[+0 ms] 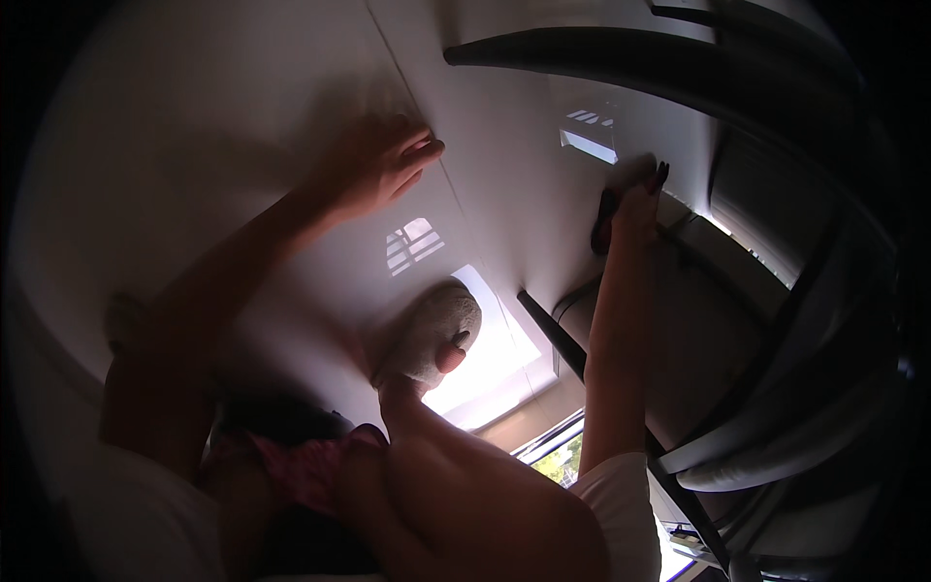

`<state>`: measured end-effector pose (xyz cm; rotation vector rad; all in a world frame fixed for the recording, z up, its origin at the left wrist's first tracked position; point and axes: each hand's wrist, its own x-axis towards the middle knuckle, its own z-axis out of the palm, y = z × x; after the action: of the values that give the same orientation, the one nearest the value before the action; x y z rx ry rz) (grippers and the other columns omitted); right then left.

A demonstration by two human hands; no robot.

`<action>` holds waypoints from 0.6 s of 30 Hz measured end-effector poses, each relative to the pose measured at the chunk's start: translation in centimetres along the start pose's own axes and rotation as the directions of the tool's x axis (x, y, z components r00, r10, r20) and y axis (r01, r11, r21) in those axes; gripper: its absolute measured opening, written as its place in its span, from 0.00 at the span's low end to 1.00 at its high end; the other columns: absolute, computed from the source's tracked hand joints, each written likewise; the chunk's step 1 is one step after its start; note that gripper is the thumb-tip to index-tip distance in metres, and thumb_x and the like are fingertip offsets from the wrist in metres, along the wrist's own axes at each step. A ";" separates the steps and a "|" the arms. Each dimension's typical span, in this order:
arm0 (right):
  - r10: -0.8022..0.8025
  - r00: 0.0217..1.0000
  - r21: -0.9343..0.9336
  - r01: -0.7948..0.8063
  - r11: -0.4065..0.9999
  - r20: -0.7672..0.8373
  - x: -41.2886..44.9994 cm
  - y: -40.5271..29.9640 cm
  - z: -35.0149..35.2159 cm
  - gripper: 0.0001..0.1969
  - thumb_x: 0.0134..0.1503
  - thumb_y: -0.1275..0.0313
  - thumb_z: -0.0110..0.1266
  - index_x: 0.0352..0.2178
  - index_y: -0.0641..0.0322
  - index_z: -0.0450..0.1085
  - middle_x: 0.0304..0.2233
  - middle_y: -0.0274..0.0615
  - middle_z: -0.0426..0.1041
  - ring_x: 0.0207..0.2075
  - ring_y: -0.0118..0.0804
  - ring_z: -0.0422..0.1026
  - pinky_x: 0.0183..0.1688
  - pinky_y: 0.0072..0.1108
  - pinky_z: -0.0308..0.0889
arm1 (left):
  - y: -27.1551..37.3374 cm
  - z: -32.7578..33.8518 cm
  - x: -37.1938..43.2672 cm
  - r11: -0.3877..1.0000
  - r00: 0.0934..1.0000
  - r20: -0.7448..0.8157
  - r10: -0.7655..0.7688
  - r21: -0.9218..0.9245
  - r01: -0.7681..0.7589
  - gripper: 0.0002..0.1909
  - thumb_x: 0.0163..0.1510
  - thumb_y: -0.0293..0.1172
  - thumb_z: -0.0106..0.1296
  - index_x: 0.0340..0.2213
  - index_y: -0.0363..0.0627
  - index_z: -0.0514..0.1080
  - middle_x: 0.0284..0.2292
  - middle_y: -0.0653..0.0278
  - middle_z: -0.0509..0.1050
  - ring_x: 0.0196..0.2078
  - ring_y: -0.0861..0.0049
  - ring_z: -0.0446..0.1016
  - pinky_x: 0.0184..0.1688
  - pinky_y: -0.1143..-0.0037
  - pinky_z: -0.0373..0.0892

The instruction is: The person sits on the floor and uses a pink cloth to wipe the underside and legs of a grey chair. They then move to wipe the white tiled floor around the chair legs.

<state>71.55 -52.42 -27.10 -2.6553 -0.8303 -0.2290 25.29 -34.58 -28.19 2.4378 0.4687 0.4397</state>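
Note:
My left hand [389, 169] is low over the pale floor [291, 124], its fingers curled at a thin floor seam. Whether something small sits between its fingertips cannot be made out. Out to the right, my right hand [636, 202] grips a black-and-red object [602, 222]; shadow and my fingers hide most of it, so its kind is unclear. Between my arms, one foot wears a grey fuzzy slipper [436, 327] with a pink patch on it.
A black tapered furniture leg [582, 51] reaches in from the upper right. Another dark leg [553, 331] stands left of my right forearm. Dark furniture [713, 327] fills the right side. Bright window light [502, 364] falls on the floor beyond the slipper.

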 end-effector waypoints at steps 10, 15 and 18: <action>-0.091 0.955 0.603 -0.103 0.791 0.283 -14.9 -23.2 -1.5 0.21 0.63 0.68 0.47 0.53 0.71 0.68 0.45 0.53 0.75 0.46 0.53 0.73 0.51 0.33 0.68 | 0.1 0.5 -0.5 0.993 0.973 -0.209 -0.100 -0.075 0.086 0.11 0.57 0.27 0.55 0.43 0.45 0.73 0.34 0.65 0.76 0.33 0.66 0.76 0.36 0.67 0.73; 0.407 0.898 0.450 -0.296 0.842 -0.170 -4.7 -11.1 -3.4 0.20 0.61 0.68 0.46 0.47 0.80 0.66 0.43 0.65 0.75 0.41 0.51 0.78 0.46 0.32 0.76 | -0.2 0.8 -0.4 0.998 0.969 -0.243 -0.049 -0.052 0.037 0.14 0.56 0.28 0.56 0.45 0.47 0.72 0.34 0.65 0.74 0.34 0.66 0.75 0.37 0.67 0.73; 0.417 0.845 0.009 -0.440 0.898 -0.335 -0.5 -1.0 -6.8 0.22 0.61 0.67 0.47 0.50 0.77 0.65 0.46 0.69 0.74 0.44 0.59 0.78 0.47 0.35 0.75 | 0.1 1.3 0.0 0.999 0.970 -0.243 -0.009 -0.042 -0.001 0.15 0.55 0.28 0.56 0.45 0.47 0.72 0.35 0.65 0.74 0.35 0.66 0.75 0.37 0.67 0.73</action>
<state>70.23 -54.47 -20.62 -2.6716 -0.1122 -0.5719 25.82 -35.28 -29.12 2.3526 0.5614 0.7450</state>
